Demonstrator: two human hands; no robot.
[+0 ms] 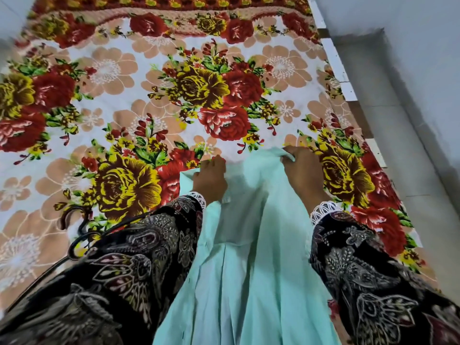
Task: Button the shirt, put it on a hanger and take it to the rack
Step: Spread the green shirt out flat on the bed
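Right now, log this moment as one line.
stage: laying out shirt | left hand: grips mint shirt | right hand: grips shirt's top edge | hanger: on floral bedspread, untouched

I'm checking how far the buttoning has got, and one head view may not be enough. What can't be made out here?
- Buttons and placket of the mint shirt: none shows, so buttoned or open is undecidable.
- Shirt hem: cut off by the bottom edge.
- Black hanger: mostly hidden under the left sleeve.
- Fingertips of left hand and right hand: curled into the cloth's top edge.
- Rack: outside the view.
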